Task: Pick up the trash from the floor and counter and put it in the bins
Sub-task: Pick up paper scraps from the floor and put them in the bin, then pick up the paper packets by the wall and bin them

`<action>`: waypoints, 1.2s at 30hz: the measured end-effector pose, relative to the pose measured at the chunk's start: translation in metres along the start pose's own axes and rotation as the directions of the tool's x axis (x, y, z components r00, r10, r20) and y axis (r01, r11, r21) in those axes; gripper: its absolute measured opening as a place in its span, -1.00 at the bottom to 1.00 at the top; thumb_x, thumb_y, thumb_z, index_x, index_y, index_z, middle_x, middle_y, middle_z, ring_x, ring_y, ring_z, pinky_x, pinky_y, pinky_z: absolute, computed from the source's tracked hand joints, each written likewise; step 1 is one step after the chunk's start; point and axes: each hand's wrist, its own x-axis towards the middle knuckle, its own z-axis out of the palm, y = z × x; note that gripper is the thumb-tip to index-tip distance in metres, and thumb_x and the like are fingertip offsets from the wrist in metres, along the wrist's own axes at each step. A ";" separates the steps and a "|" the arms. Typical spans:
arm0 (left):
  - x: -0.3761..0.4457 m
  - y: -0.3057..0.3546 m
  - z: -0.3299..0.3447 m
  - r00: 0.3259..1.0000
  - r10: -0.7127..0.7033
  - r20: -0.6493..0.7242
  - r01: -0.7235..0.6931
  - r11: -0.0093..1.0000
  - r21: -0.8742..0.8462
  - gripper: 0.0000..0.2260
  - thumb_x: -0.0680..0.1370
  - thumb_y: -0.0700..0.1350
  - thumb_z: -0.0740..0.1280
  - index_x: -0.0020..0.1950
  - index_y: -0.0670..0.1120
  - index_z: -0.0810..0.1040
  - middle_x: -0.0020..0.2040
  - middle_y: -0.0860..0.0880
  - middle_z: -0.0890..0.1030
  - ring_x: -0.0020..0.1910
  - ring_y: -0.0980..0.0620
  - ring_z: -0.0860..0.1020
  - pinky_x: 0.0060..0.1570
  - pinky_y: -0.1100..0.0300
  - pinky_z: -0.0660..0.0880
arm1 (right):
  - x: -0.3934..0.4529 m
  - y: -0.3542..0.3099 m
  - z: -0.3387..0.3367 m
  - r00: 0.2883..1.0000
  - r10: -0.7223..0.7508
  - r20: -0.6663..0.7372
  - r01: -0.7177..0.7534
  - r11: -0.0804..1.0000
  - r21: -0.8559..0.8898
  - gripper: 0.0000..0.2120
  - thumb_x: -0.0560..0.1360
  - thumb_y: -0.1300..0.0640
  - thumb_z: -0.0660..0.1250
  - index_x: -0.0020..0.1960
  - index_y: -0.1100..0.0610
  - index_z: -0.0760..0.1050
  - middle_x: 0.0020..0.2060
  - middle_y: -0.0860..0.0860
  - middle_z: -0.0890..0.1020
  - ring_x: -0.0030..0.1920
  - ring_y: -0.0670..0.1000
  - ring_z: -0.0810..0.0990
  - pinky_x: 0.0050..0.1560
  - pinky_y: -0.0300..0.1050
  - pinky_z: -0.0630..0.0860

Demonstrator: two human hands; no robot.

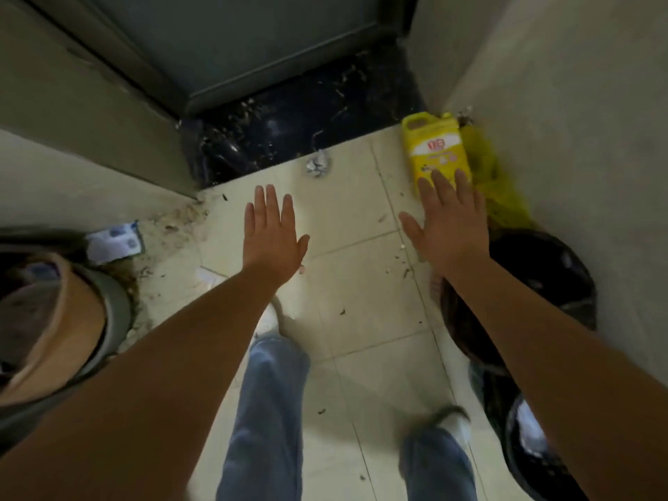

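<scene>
My left hand (272, 233) and my right hand (448, 220) are both stretched out flat over the tiled floor, fingers apart, holding nothing. A crumpled silver-white wrapper (317, 164) lies on the tiles ahead of my left hand, at the edge of the dark threshold. A yellow plastic jug (435, 150) stands by the right wall, just beyond my right fingertips. A flat blue-white paper packet (114, 242) lies at the left on dirty floor. A black-lined bin (535, 283) stands under my right forearm. A grey bin (115, 312) with a brown liner is at the left.
A closed grey door (253, 41) and black marble threshold (307, 113) lie ahead. Yellow plastic bag (495, 182) sits in the right corner behind the jug. Another black bin (531, 450) is at lower right. Small crumbs dot the tiles. My jeans-clad legs stand below.
</scene>
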 end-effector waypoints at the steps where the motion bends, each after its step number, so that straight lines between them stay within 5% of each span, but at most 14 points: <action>1: 0.010 -0.026 0.003 1.000 0.000 0.015 0.001 1.000 -0.018 -0.39 0.64 0.11 -0.02 0.53 -0.20 -0.16 0.55 -0.26 -0.17 0.54 -0.21 -0.19 0.53 -0.05 -0.15 | 0.018 -0.024 0.002 1.000 -0.007 0.016 0.008 1.000 -0.020 -0.44 0.58 -0.08 0.07 0.48 0.13 0.04 0.53 0.10 0.07 0.52 0.18 -0.08 0.50 0.18 -0.09; 9: 0.063 -0.176 0.066 0.977 -0.168 0.133 0.191 0.965 -0.181 -0.39 0.64 0.08 0.02 0.53 -0.21 -0.15 0.56 -0.22 -0.15 0.55 -0.17 -0.18 0.53 -0.04 -0.13 | 0.111 -0.193 0.055 0.978 -0.123 0.167 0.144 0.982 -0.123 -0.44 0.58 -0.07 0.05 0.48 0.16 0.02 0.52 0.14 0.07 0.52 0.18 -0.07 0.51 0.15 -0.05; 14: 0.076 -0.211 0.160 0.871 -0.374 0.319 0.478 0.795 -0.373 -0.39 0.62 0.00 0.17 0.52 -0.25 -0.02 0.55 -0.22 0.04 0.54 -0.16 -0.01 0.52 -0.01 0.04 | 0.142 -0.254 0.130 0.903 -0.304 0.303 0.371 0.909 -0.191 -0.44 0.59 -0.07 0.02 0.49 0.14 -0.02 0.53 0.12 0.02 0.52 0.16 -0.09 0.52 0.13 -0.09; 17: 0.086 -0.225 0.225 0.798 -0.446 0.406 0.595 0.688 -0.415 -0.49 0.59 -0.05 0.25 0.43 -0.28 0.19 0.43 -0.23 0.30 0.42 -0.17 0.26 0.37 -0.01 0.30 | 0.161 -0.270 0.191 0.847 -0.386 0.366 0.476 0.857 -0.198 -0.45 0.59 -0.06 0.03 0.49 0.15 -0.01 0.53 0.12 0.04 0.53 0.16 -0.09 0.52 0.12 -0.09; 21: 0.103 -0.233 0.308 0.727 -0.498 0.472 0.682 0.602 -0.416 -0.56 0.58 -0.07 0.26 0.37 -0.27 0.29 0.35 -0.23 0.39 0.35 -0.18 0.34 0.26 -0.03 0.39 | 0.180 -0.276 0.277 0.787 -0.436 0.436 0.567 0.790 -0.232 -0.47 0.59 -0.05 0.03 0.47 0.19 0.06 0.51 0.14 0.11 0.52 0.17 -0.01 0.51 0.14 -0.02; 24: 0.116 -0.227 0.361 0.705 -0.532 0.470 0.709 0.556 -0.434 -0.54 0.58 -0.05 0.27 0.38 -0.26 0.28 0.35 -0.24 0.39 0.34 -0.18 0.35 0.25 -0.03 0.42 | 0.183 -0.269 0.325 0.756 -0.536 0.375 0.629 0.752 -0.194 -0.47 0.52 -0.05 0.05 0.31 0.31 0.36 0.33 0.30 0.43 0.38 0.33 0.33 0.34 0.30 0.29; 31: 0.140 -0.210 0.418 0.672 -0.628 0.392 0.725 0.449 -0.523 -0.35 0.49 -0.01 0.39 0.42 -0.30 0.20 0.40 -0.27 0.32 0.35 -0.22 0.35 0.25 -0.06 0.44 | 0.192 -0.247 0.380 0.763 -0.530 0.370 0.617 0.769 -0.167 -0.48 0.43 0.02 0.16 0.24 0.36 0.43 0.26 0.34 0.50 0.31 0.36 0.41 0.28 0.31 0.35; 33: 0.143 -0.213 0.423 0.638 -0.718 0.279 0.720 0.427 -0.547 -0.43 0.47 -0.13 0.41 0.37 -0.34 0.30 0.33 -0.33 0.42 0.27 -0.29 0.45 0.17 -0.11 0.50 | 0.201 -0.248 0.386 0.782 -0.516 0.350 0.592 0.790 -0.159 -0.50 0.44 0.03 0.16 0.20 0.38 0.45 0.21 0.37 0.53 0.26 0.38 0.45 0.23 0.31 0.39; 36: 0.150 -0.226 0.428 0.589 -0.717 0.374 0.751 0.313 -0.582 -0.60 0.58 -0.20 0.22 0.40 -0.27 0.29 0.31 -0.27 0.45 0.27 -0.23 0.44 0.22 -0.06 0.45 | 0.215 -0.254 0.388 0.792 -0.529 0.304 0.588 0.795 -0.147 -0.47 0.44 -0.01 0.07 0.13 0.41 0.49 0.12 0.39 0.58 0.17 0.39 0.53 0.14 0.32 0.46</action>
